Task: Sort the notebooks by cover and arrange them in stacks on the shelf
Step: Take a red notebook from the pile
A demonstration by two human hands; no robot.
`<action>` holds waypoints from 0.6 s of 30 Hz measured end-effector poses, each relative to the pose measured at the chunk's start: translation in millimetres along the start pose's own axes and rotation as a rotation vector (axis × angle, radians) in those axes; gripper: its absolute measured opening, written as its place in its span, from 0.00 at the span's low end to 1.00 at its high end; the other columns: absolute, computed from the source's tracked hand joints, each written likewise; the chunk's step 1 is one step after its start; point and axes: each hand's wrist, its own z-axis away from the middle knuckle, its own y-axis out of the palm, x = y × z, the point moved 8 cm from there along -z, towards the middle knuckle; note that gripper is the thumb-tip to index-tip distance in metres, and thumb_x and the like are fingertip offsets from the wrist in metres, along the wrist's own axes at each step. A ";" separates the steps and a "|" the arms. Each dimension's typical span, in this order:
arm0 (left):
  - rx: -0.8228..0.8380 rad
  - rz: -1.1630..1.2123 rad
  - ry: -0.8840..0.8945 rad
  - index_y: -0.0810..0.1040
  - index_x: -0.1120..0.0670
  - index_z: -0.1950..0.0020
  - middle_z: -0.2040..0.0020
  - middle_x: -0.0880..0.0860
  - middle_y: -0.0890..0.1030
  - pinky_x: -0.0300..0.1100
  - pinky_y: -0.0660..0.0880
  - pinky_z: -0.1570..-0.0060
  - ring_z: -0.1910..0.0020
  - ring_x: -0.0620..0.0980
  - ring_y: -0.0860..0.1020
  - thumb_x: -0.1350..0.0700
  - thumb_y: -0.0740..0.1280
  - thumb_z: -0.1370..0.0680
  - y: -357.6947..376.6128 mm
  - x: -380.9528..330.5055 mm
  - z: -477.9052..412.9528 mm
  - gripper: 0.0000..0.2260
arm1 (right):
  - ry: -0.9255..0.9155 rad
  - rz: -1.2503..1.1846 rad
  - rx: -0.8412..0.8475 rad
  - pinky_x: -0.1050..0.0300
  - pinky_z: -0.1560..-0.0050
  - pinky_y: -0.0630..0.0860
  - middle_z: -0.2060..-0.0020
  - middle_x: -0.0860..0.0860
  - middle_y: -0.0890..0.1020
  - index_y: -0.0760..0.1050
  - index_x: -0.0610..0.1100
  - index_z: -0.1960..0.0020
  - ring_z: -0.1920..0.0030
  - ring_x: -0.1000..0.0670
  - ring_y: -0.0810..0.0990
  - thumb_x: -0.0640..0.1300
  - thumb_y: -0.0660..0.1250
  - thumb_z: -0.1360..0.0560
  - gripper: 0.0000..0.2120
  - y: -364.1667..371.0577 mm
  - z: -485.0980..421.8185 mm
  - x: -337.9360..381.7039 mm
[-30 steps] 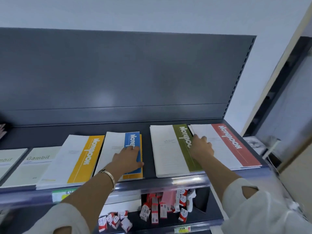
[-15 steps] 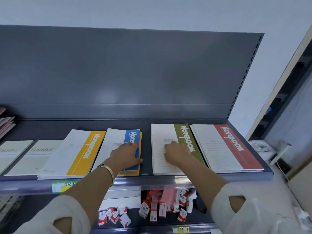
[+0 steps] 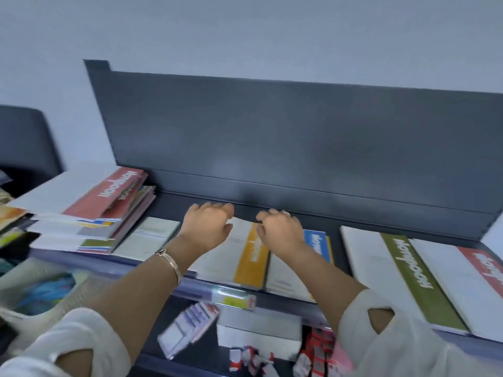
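Yellow notebook [image 3: 250, 257] under two hands, mid-shelf [image 3: 170, 206].
At the shelf's left end a mixed pile [image 3: 109, 210] sits unsorted, with a pale notebook [image 3: 152, 238] just beside it. The left hand [image 3: 206, 229] and right hand [image 3: 280, 232], slightly apart, curl their fingers over the yellow notebook's far edge; blur hides whether they grip it. The blue notebook [image 3: 317, 243], green notebook [image 3: 408, 273] and red notebook [image 3: 479, 270] lie toward the right end. An uneven tug could fan the yellow covers or knock the blue notebook askew.

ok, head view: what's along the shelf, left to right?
mixed pile → Gambit notebook → yellow notebook → blue notebook → green notebook → red notebook
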 end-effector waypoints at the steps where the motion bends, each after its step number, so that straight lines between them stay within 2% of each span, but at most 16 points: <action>1: -0.011 -0.032 -0.014 0.71 0.51 0.44 0.44 0.49 0.78 0.45 0.66 0.46 0.42 0.54 0.73 0.50 0.58 0.21 -4.7 24.9 6.0 0.09 | -0.024 -0.009 -0.012 0.51 0.45 0.70 0.43 0.47 0.78 0.73 0.47 0.39 0.41 0.42 0.74 0.50 0.55 0.20 0.15 0.9 -9.2 22.6; 5: -0.033 -0.081 -0.100 0.71 0.52 0.43 0.42 0.51 0.78 0.46 0.66 0.43 0.39 0.54 0.72 0.51 0.58 0.22 -19.8 135.3 29.4 0.10 | -0.092 -0.037 -0.044 0.52 0.46 0.70 0.45 0.48 0.78 0.74 0.48 0.40 0.42 0.43 0.75 0.51 0.54 0.20 0.15 5.4 -46.4 116.4; 8: -0.036 -0.061 -0.198 0.70 0.51 0.37 0.35 0.51 0.75 0.46 0.66 0.41 0.35 0.54 0.71 0.51 0.57 0.21 -23.2 197.9 44.3 0.13 | -0.111 -0.074 -0.007 0.52 0.46 0.70 0.46 0.49 0.78 0.75 0.48 0.42 0.42 0.44 0.74 0.50 0.55 0.20 0.14 16.2 -66.4 165.8; 10: -0.010 -0.067 -0.239 0.67 0.50 0.33 0.34 0.51 0.74 0.47 0.66 0.39 0.35 0.55 0.72 0.51 0.57 0.21 -19.1 230.0 50.9 0.17 | -0.121 -0.112 0.020 0.52 0.45 0.71 0.46 0.49 0.78 0.75 0.48 0.42 0.42 0.43 0.75 0.50 0.56 0.20 0.13 23.7 -78.7 191.1; 18: 0.057 -0.009 -0.357 0.63 0.46 0.29 0.32 0.50 0.71 0.48 0.65 0.38 0.35 0.53 0.70 0.50 0.59 0.22 8.8 317.9 51.0 0.21 | -0.156 -0.260 0.120 0.52 0.46 0.74 0.44 0.47 0.78 0.74 0.48 0.40 0.42 0.43 0.76 0.48 0.58 0.21 0.13 48.5 -137.5 255.6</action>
